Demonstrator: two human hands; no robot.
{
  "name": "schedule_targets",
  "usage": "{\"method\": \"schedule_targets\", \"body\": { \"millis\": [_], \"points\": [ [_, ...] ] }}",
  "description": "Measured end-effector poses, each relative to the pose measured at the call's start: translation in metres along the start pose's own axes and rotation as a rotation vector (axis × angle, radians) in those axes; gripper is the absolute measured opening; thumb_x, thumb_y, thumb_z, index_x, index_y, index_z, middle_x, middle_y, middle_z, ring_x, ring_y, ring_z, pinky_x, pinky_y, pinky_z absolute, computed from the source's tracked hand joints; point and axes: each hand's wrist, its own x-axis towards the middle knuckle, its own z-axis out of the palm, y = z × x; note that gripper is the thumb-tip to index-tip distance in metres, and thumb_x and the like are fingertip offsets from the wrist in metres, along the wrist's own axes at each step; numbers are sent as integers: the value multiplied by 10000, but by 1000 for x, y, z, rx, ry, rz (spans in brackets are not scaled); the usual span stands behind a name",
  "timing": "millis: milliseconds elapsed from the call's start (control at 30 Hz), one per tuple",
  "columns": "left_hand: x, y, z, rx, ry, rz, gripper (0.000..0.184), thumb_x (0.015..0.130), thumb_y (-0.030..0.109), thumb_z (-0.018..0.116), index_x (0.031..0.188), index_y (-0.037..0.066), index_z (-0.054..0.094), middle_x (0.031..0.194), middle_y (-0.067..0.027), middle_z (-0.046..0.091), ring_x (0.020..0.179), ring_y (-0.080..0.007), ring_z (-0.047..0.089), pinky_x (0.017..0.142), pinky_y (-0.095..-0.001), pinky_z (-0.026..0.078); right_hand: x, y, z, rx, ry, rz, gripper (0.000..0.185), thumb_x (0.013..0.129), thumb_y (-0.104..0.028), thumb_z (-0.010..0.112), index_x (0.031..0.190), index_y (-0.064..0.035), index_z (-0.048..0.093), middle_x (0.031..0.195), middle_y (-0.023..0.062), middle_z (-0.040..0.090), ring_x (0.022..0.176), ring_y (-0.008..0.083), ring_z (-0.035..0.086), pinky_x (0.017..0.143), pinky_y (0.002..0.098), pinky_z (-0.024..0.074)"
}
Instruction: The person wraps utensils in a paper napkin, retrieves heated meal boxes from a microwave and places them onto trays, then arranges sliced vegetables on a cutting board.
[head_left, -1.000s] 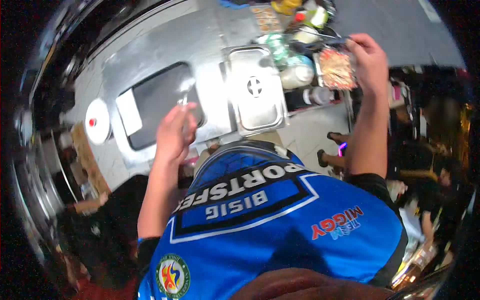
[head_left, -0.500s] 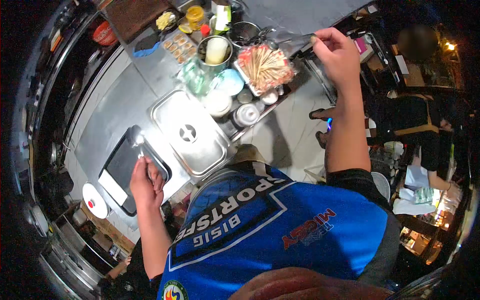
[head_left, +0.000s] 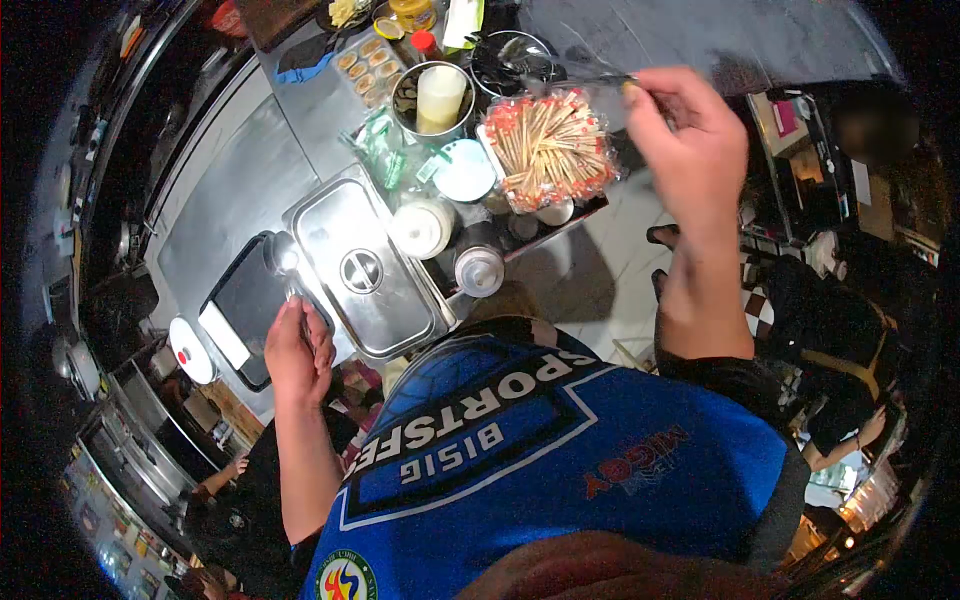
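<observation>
My left hand (head_left: pixel 298 345) is closed around the handle of a shiny metal spoon (head_left: pixel 284 258), its bowl pointing away from me over a black tray (head_left: pixel 255 312). My right hand (head_left: pixel 695 130) pinches the end of a thin dark utensil (head_left: pixel 600 79); its far end reaches toward a metal pot (head_left: pixel 512 62) of black utensils, and its kind is unclear. Just left of that hand lies a pack of wrapped toothpicks (head_left: pixel 550 150). A lidded steel food pan (head_left: pixel 362 270) sits right of the spoon.
Bottles (head_left: pixel 479 271), a white-lidded jar (head_left: pixel 422 228) and a steel container (head_left: pixel 433 100) crowd the counter's middle. A tray of small round pieces (head_left: pixel 370 70) lies behind. A white lid with a red knob (head_left: pixel 191 350) is at far left. Another person (head_left: pixel 835 330) in dark clothes is at right.
The view has shifted, so the counter items sit differently. My right hand has moved slightly right and down in view, still pinching the dark utensil. My left hand keeps the spoon.
</observation>
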Motion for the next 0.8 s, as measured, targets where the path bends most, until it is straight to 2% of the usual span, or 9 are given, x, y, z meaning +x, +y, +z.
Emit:
{"method": "schedule_targets", "body": {
  "millis": [200,300,433,500,533,633,733,767,800],
  "points": [
    [3,-3,4,-26,-35,42,254,1106,301,463,978,92,527,629,-18,470,372,-110,363,355,-247,284,32,17,70,-18,-222,-159,167,848,-166,713,952,-36,726,878,115,722,771,237,710,716,344,553],
    [3,-3,-1,-46,-8,19,254,1107,301,464,981,90,528,629,-18,464,377,-109,361,351,-249,279,41,28,92,44,-334,-58,186,839,-200,707,947,-49,724,880,132,717,765,283,699,710,356,547],
    [3,-9,-7,-66,59,3,247,1104,306,474,993,92,531,627,-14,459,383,-106,357,349,-246,273,40,32,123,21,-464,-69,170,805,-205,678,879,-53,700,852,152,684,774,353,673,700,424,541],
    [2,-13,-11,-63,92,7,243,1101,315,485,1002,99,535,625,-9,453,387,-102,353,348,-242,269,33,38,143,-99,-471,-179,138,833,-141,656,909,-29,684,825,143,647,724,302,655,689,395,529],
    [4,-15,-12,-65,52,14,240,1100,323,488,1007,106,535,621,-5,446,387,-98,352,348,-237,267,30,37,148,-110,-501,-177,152,829,-163,623,888,-34,676,890,174,662,782,373,647,721,443,524],
    [8,-16,-11,-59,78,20,241,1102,326,486,1008,109,531,618,-4,438,385,-96,352,345,-238,267,15,55,168,-156,-569,-235,278,911,-218,599,1111,-68,721,981,199,701,917,387,678,807,455,549],
    [8,-12,-7,-52,72,21,243,1103,327,487,1006,108,528,627,-5,450,383,-93,356,341,-235,268,33,55,147,-130,-532,-178,344,949,-222,592,1246,-80,695,1039,213,717,947,383,690,826,450,557],
    [7,-13,-8,-51,86,28,245,1103,327,487,1004,107,527,631,-5,456,381,-94,357,340,-234,269,37,60,139,-25,-428,-24,342,968,-223,588,1258,-73,689,1046,207,730,938,379,699,823,448,555],
    [6,-13,-9,-60,94,26,245,1103,327,487,1004,107,527,631,-5,456,381,-94,357,340,-234,269,53,52,121,-137,-426,50,309,987,-227,575,1222,-68,697,1020,196,738,936,375,707,828,437,556]
  ]
}}
